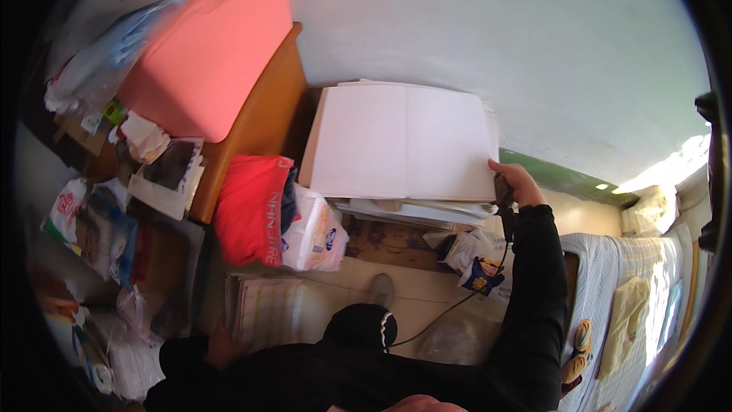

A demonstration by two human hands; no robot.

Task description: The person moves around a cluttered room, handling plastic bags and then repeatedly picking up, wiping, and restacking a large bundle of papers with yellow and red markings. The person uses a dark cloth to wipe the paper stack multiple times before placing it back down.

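Large sheets of white paper (366,143), creased down the middle, lie on top of a stack against the wall. At their right edge is my right hand (519,180), its thumb by the paper's edge and its fingers around a small dark object with a cable. Low on the left, my left hand (225,346) is dim and blurred beside a pile of printed sheets (269,309); whether it grips them I cannot tell. Red fabric with a lettered band (249,212) and a plastic-wrapped white pack (313,232) sit left of the paper stack.
A pink bin-like container (223,57) stands on a wooden surface (269,103) at upper left. Plastic bags (128,355) crowd the lower left. On the floor a printed bag (489,272) lies near my foot, and a cable (440,317) crosses. A bed (600,297) is at right.
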